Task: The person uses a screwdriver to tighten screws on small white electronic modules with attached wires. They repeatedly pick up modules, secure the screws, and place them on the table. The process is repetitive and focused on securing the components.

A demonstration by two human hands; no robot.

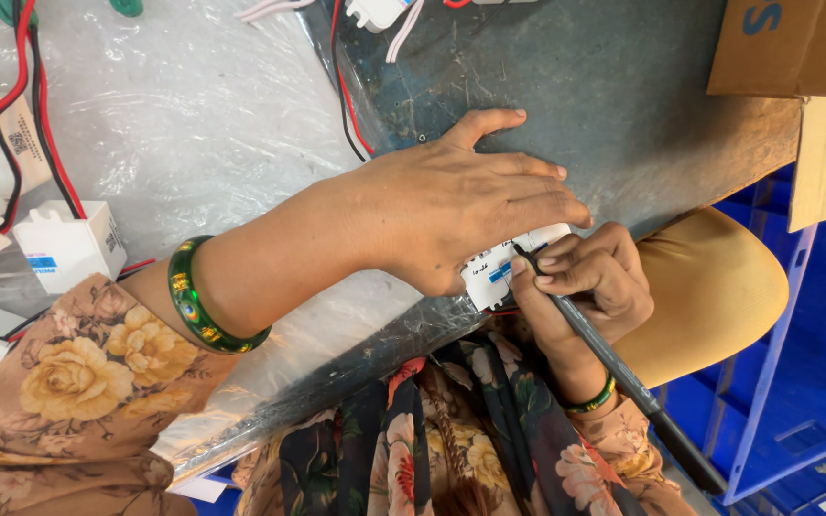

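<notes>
Pen (614, 363) in R hand (585, 287), tip up-left on white box (509, 263).

the left hand (451, 205) hides most of the white module (513, 263); its label writing is unreadable.

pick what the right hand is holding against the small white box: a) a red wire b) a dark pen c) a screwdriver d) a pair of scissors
b: the right hand grips a long dark pen whose tip meets the label of the white box, while the left hand lies over that box and pins it to the table.
</notes>
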